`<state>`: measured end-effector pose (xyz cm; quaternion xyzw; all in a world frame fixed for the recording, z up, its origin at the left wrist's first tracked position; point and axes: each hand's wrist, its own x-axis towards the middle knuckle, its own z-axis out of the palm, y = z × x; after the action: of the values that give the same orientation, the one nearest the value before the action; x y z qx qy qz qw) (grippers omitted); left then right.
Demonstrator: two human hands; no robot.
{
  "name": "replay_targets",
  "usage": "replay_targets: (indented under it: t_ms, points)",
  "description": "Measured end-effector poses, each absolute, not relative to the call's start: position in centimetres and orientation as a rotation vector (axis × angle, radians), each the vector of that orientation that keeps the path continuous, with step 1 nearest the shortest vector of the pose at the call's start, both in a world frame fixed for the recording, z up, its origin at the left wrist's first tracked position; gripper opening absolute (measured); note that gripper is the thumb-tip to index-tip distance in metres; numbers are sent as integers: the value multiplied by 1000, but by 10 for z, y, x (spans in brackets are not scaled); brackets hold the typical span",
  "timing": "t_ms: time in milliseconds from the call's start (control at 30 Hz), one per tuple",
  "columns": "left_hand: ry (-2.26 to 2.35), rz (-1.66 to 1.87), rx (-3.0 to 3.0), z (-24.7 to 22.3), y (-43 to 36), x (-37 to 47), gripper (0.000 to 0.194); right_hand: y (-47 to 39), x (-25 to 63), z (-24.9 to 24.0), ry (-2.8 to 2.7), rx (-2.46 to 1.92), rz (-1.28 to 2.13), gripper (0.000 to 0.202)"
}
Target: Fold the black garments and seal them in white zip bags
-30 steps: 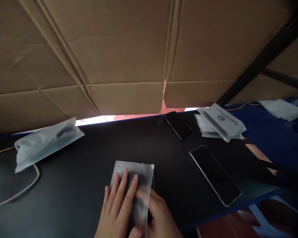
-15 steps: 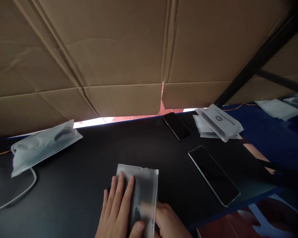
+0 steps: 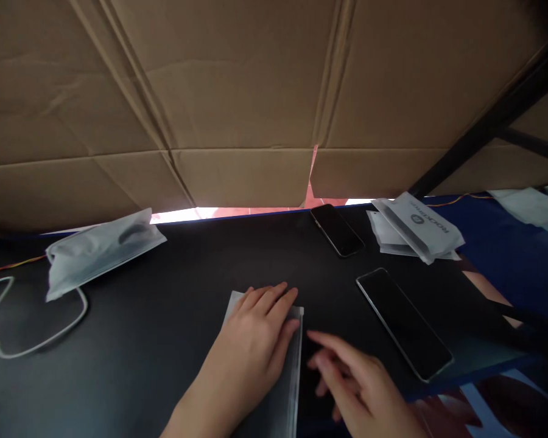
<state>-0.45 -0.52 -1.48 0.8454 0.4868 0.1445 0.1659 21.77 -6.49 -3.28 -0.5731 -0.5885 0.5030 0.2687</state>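
A frosted clear zip bag (image 3: pixel 287 389) lies on the black table top (image 3: pixel 141 340), its slider edge running down the right side. Across its upper part rests my left hand (image 3: pixel 251 334), fingers laid flat, covering much of the bag. My right hand (image 3: pixel 358 383) hovers just right of the zip edge, apart from it. Its fingers are spread and bent a little, with nothing in them. Right of that hand, a large dark-screened smartphone (image 3: pixel 404 322) lies on the table, and a smaller black phone (image 3: pixel 337 230) lies farther back.
Printed white pouches (image 3: pixel 420 225) are stacked at the back right. A filled frosted bag (image 3: pixel 103 249) lies at the back left, near a white cable (image 3: pixel 41 353). Cardboard (image 3: pixel 237 91) stands along the far edge. A dark metal bar (image 3: pixel 479 128) slants at the right.
My left hand has slid up over the bag's top part. My right hand has come off the bag and moved right, fingers spreading. The view has shifted left.
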Motion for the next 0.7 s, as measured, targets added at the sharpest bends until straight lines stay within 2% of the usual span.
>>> replay_targets:
  t_ms: [67,167,367,500,700]
  points:
    - [1428,389,2353,-16,3,3,34,-59,208,-43,-1521,-1678,1131,53]
    - [1422,388,2295,-13,3,7,28,-49,192,-54,-1547,-1647,980,51]
    - [1386,569,2171,3,-16,1,22,-42,182,-45,-1446,-1452,1101,40]
    - [1450,715,2106,0,-23,-3,26,-42,169,-37,-1530,-1330,1128,33]
    - [1787,913,2043,-10,-7,-37,25,-75,145,-78,-1917,-1281,1251,22]
